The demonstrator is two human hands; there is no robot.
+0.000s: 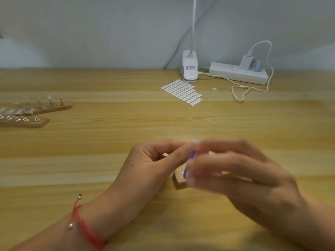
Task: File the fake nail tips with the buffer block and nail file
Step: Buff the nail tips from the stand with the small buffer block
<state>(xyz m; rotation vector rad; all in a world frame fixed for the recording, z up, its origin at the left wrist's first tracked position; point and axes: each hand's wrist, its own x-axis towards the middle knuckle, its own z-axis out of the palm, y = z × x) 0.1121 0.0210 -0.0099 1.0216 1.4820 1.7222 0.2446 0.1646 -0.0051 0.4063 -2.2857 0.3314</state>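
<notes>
Left grip (159, 160) is curled, thumb and forefinger pinching a pale fake nail tip (194, 141). Right grip (233, 171), motion-blurred, holds a thin purple nail file (189, 163) against the tip, above a small wooden block (180, 182) on the surface (108, 142). 2 wooden racks (52, 108) lie far left.

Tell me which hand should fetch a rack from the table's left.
Left hand, probably: the racks lie on its side, while the right hand grips the purple tool. It would first have to set down the wooden piece it holds.
</notes>
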